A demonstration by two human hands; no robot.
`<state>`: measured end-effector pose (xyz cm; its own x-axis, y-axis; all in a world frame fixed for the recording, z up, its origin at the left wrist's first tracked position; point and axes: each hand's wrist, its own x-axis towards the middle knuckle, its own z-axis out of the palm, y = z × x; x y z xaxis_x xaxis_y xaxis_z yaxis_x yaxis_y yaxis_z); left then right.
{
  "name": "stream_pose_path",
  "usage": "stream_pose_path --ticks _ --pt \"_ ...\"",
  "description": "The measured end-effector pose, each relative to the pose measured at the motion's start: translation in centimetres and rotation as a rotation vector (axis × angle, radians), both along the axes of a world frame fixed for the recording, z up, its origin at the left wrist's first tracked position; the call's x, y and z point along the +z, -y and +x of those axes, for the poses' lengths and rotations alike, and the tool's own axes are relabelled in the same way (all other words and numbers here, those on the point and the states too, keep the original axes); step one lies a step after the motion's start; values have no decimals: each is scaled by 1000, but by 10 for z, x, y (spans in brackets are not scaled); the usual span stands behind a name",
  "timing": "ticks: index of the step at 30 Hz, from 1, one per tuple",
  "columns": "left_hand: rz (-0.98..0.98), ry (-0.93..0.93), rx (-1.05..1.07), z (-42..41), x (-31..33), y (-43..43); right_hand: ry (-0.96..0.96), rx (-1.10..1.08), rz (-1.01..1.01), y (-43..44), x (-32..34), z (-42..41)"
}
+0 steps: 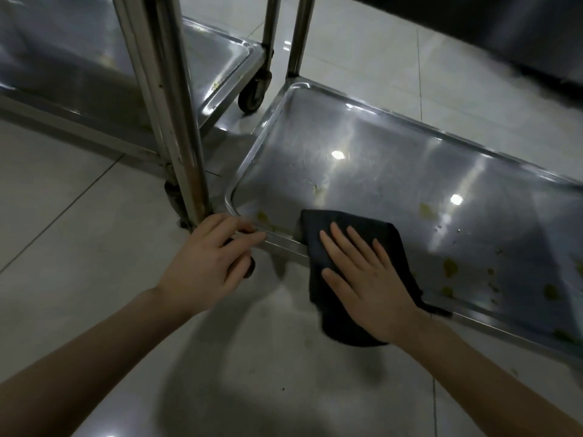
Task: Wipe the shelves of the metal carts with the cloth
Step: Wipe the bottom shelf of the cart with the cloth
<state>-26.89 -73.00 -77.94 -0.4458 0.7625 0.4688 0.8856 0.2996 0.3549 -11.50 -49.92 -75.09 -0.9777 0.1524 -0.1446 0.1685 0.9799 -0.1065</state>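
The right hand (366,285) lies flat, fingers straight and slightly spread, pressing the dark cloth (318,228) where it drapes over the near rim of the cart's lower shelf (394,171). The left hand (208,263), forearm stretched forward, curls its fingers over that shelf's near corner rim, beside an upright post (186,171). Yellowish spots (449,268) dot the shelf right of the cloth.
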Motion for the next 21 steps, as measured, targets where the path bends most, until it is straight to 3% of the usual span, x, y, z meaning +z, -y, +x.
stream_pose_path --ticks 6,10,14,17,21 --pt "50 19 11 -1 -3 -3 -73 -122 88 -34 -10 -88" --pt "35 22 -27 -1 -3 -1 -36 -267 16 -53 -13 -161" --pt "-2 41 -70 -5 -3 5 -129 -60 75 -18 -18 -126" --pt "-22 20 -103 -6 -5 8 -107 83 -17 11 -18 -79" --pt "2 18 -109 -8 -6 7 -117 11 43 3 -18 -110"
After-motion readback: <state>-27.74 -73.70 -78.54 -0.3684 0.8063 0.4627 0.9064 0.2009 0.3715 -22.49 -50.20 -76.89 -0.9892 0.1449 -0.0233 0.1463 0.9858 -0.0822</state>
